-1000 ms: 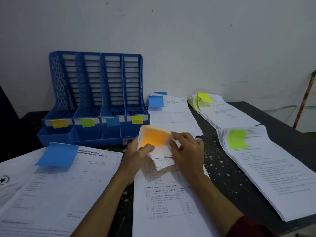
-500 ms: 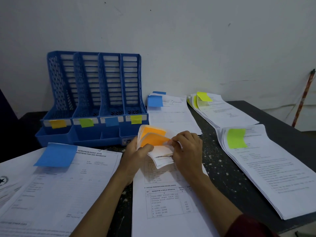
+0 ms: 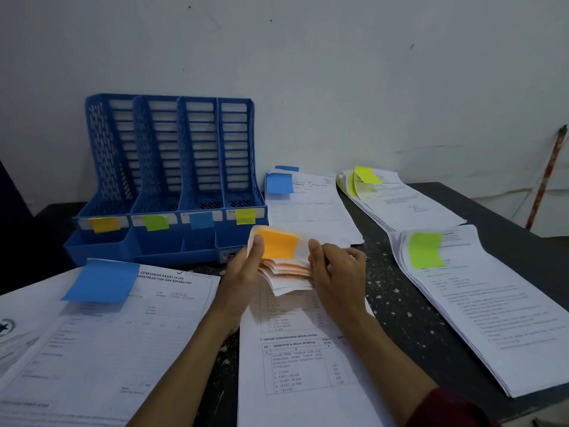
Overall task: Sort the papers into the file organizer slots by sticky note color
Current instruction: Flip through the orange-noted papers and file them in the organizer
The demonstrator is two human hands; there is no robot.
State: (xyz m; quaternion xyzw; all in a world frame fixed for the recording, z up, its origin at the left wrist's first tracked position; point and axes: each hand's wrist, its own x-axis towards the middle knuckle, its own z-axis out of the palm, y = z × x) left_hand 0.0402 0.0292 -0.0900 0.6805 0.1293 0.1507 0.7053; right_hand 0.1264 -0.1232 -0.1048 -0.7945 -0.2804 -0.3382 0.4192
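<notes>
A blue file organizer [image 3: 172, 155] with several upright slots stands at the back left; sticky notes on its front read orange [image 3: 104, 224], green [image 3: 156, 222], blue [image 3: 201, 220] and yellow [image 3: 245, 216] from left to right. In front of it, my left hand [image 3: 246, 272] and my right hand [image 3: 335, 272] both grip the curled top end of the orange-tagged paper stack [image 3: 280, 251], lifted off the table. The stack's lower sheets [image 3: 308, 365] lie flat between my forearms.
A blue-tagged stack [image 3: 101, 334] lies at the near left and another blue-tagged stack [image 3: 304, 208] beside the organizer. A yellow-tagged stack [image 3: 397, 201] sits at the back right, a green-tagged stack [image 3: 480, 303] at the right. A red-and-white stick [image 3: 546, 177] leans on the wall.
Both hands have raised and fanned the top of the orange-tagged stack, so the orange note faces up more and more page edges show beneath it.
</notes>
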